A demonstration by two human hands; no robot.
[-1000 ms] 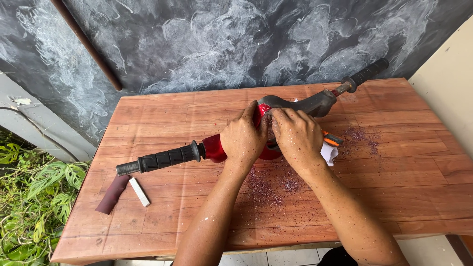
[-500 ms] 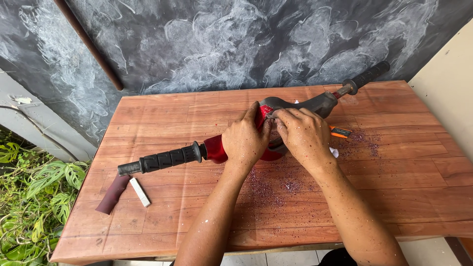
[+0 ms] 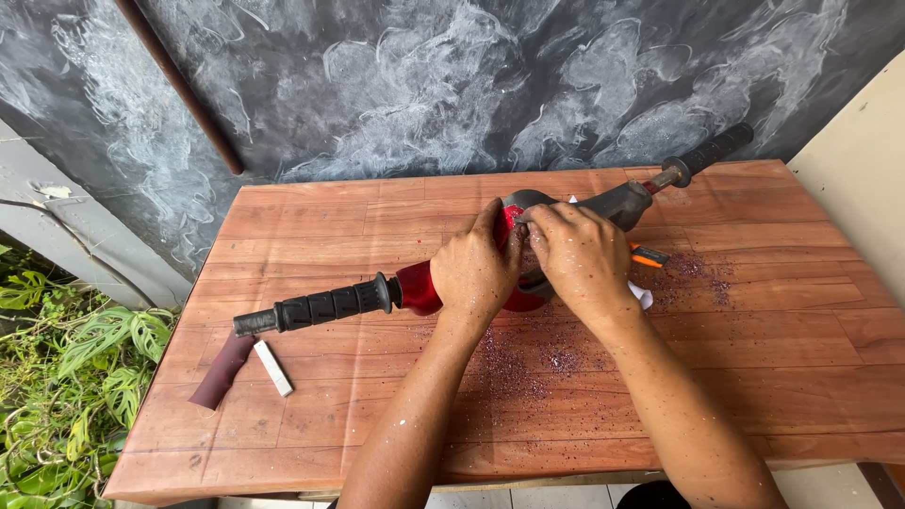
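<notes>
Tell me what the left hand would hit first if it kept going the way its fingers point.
The left hand points away and slightly right, already lying on the red handlebar cover. Straight on, it would likely meet the right hand, whose fingers sit just ahead; depth is unclear.

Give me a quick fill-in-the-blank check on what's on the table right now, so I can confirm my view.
1. Both the left hand and the right hand rest on the ____ middle cover of the handlebar assembly.
2. The black rubber grip points toward the table's ____ side.
3. A small white stick lies beside a ____ strip near the left edge of the wooden table.
4. Fine purple-red dust lies scattered on the ____.

Missing words: red; left; maroon; table
</notes>
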